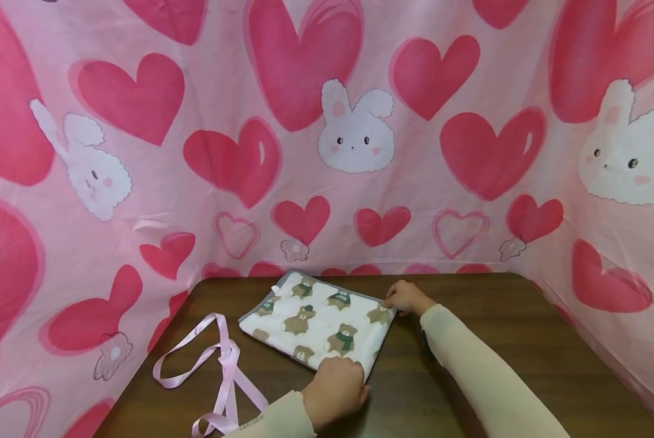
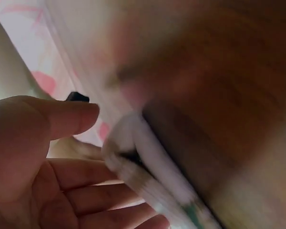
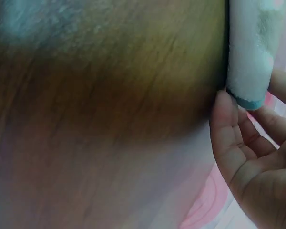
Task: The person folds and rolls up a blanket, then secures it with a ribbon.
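A folded white blanket [image 1: 327, 319] with a bear print and grey edging lies on the brown table, its layers stacked flat. At its near right corner is my left hand [image 1: 334, 389]. In the left wrist view the fingers [image 2: 100, 195] lie against the blanket's folded edge [image 2: 148, 179], and the thumb stands apart from it. My right hand [image 1: 409, 298] pinches the far right corner; the right wrist view shows thumb and fingers [image 3: 224, 114] around the end of the blanket [image 3: 250, 57].
A loose pink ribbon [image 1: 225, 365] lies looped on the table's left side, close to my left sleeve [image 1: 283, 417]. The wooden table [image 1: 496, 340] extends to the right. Pink curtains [image 1: 348, 188] with hearts and rabbits surround it.
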{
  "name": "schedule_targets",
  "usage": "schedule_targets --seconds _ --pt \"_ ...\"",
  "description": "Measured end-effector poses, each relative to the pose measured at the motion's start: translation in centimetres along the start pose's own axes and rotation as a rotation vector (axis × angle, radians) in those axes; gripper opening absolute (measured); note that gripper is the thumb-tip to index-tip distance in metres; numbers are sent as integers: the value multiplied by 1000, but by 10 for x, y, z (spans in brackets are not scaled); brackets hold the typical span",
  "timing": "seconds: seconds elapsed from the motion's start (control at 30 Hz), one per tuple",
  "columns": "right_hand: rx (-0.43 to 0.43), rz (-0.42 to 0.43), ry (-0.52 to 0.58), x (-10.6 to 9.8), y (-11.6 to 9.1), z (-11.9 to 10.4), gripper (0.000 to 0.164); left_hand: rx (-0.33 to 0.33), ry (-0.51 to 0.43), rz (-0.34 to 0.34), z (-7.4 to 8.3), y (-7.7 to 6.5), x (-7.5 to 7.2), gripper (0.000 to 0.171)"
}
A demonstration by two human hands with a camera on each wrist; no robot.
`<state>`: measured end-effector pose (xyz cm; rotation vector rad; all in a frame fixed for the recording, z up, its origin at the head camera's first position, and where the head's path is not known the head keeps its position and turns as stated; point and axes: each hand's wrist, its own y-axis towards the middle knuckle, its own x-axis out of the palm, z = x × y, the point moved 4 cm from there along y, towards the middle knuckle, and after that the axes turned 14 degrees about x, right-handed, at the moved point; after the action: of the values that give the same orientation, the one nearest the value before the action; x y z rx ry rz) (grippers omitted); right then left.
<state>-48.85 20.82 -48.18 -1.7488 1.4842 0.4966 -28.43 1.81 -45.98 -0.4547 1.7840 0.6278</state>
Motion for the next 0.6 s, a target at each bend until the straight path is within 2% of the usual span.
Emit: schedule_targets --seconds 0.07,0.2,0.3,0.43,0.6 --pt "-29 8 -39 1 0 -1 19 16 7 -4 4 2 3 35" --pt "-146 62 -185 5 -2 -3 17 20 25 -27 7 6 8 29" --pt "-206 120 -261 5 -5 -5 17 21 69 -76 11 9 10 24" --pt "-237 139 -276 4 -5 -6 18 28 149 -149 17 16 10 20" --pt "-308 89 -243 2 -10 -4 23 28 190 -184 22 18 11 20"
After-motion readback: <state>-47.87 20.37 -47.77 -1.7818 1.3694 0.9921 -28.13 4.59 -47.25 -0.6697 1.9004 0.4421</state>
